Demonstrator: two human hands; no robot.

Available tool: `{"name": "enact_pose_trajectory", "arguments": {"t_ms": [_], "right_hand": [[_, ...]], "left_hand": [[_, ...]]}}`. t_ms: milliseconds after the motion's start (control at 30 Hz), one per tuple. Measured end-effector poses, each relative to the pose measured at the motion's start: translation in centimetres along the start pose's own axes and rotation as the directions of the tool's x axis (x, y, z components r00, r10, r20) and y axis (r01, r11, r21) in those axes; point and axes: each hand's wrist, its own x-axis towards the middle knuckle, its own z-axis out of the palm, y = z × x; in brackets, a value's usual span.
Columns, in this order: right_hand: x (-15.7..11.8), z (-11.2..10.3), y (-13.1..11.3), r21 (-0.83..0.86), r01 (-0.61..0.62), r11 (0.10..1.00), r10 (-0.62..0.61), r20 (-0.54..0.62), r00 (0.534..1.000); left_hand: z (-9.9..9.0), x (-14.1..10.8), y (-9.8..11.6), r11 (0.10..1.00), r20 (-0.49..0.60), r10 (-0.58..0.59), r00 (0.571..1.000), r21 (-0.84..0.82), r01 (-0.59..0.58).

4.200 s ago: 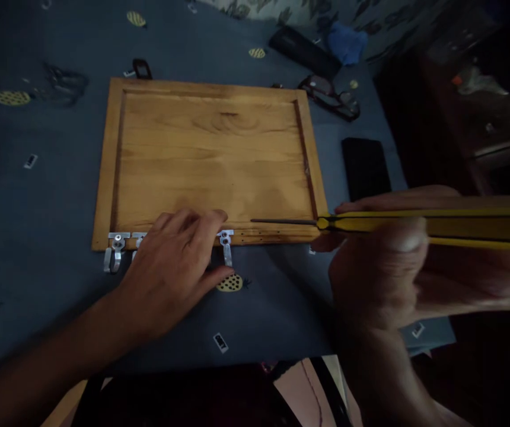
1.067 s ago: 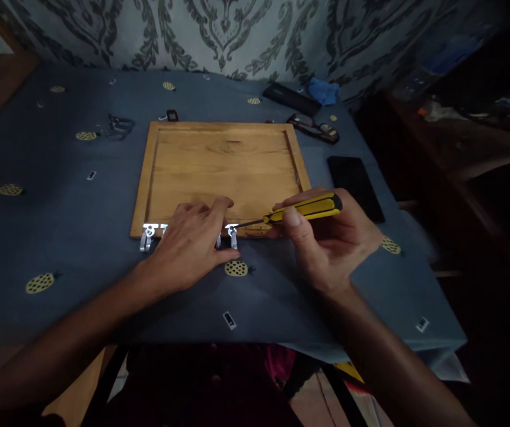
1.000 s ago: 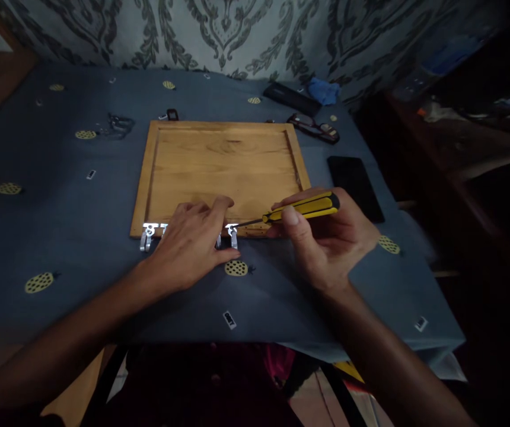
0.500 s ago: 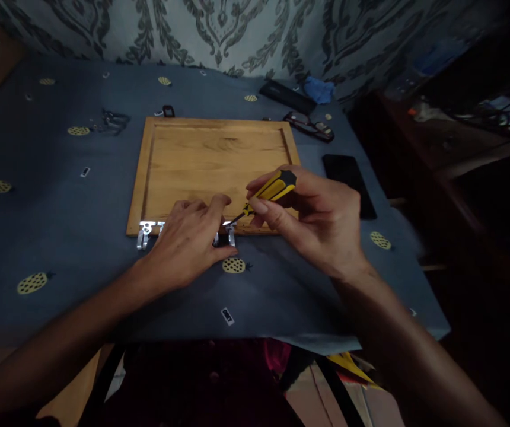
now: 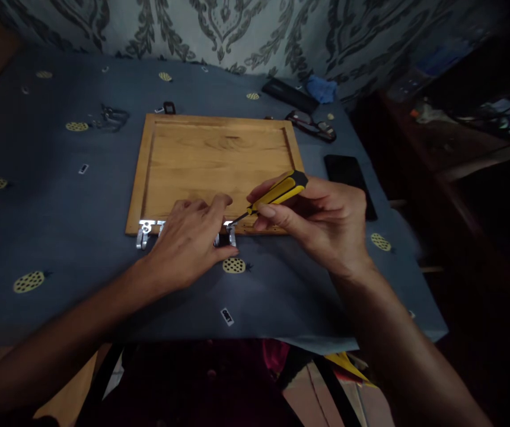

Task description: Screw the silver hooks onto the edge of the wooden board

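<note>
A light wooden panel (image 5: 197,154) with a raised border lies flat on the table. Along its near edge sits a shiny metal fitting (image 5: 143,236) with curved prongs, its middle covered by my left hand. My left hand (image 5: 188,240) rests over the fitting and panel edge, fingers spread, thumb apart on the near side. In my right hand (image 5: 326,222) is a screwdriver (image 5: 279,193) with a yellow and black handle, pinched between thumb and fingers. Its shaft slants down left, and the tip meets the fitting's right end; a screw there is too small to make out.
The blue tablecloth (image 5: 59,225) has pineapple prints. Right of the panel lie a black phone (image 5: 348,178), eyeglasses (image 5: 312,126), a dark case (image 5: 290,95) and a blue cloth (image 5: 321,89). Small metal parts (image 5: 110,118) lie left, and a dark square piece (image 5: 169,108) sits behind the panel.
My right hand has shifted slightly right, and the screwdriver's handle leans lower, with its tip still at the fitting. My left hand stays in place.
</note>
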Motion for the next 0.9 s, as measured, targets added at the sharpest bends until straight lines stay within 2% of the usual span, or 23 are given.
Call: {"name": "enact_pose_trajectory", "arguments": {"t_ms": [367, 567, 733, 800, 833, 900], "right_hand": [[-0.5, 0.9, 0.2, -0.215, 0.001, 0.977, -0.032, -0.143, 0.989], [-0.6, 1.0, 0.6, -0.222, 0.015, 0.975, -0.052, -0.159, 0.986], [-0.7, 1.0, 0.1, -0.237, 0.037, 0.971, -0.068, -0.126, 0.99], [-0.7, 1.3, -0.6, -0.173, 0.066, 0.983, -0.099, -0.189, 0.977], [-0.7, 1.4, -1.1, -0.129, 0.088, 0.988, -0.119, -0.261, 0.958], [-0.7, 1.7, -2.1, -0.091, 0.148, 0.985, -0.173, -0.411, 0.895]], "left_hand": [[0.2, 0.0, -0.2, 0.999, -0.034, 0.016, 0.999, 0.039, -0.015], [0.1, -0.1, -0.2, 0.998, -0.027, 0.029, 0.999, 0.05, -0.027], [0.1, -0.1, -0.1, 0.997, -0.031, 0.033, 0.999, 0.069, -0.031], [0.0, 0.0, -0.1, 0.998, -0.026, 0.028, 0.999, 0.063, -0.026], [0.0, 0.0, -0.1, 0.998, -0.02, 0.023, 1.0, 0.052, -0.022], [0.0, -0.1, -0.2, 1.0, -0.011, 0.013, 1.0, 0.022, -0.012]]}}
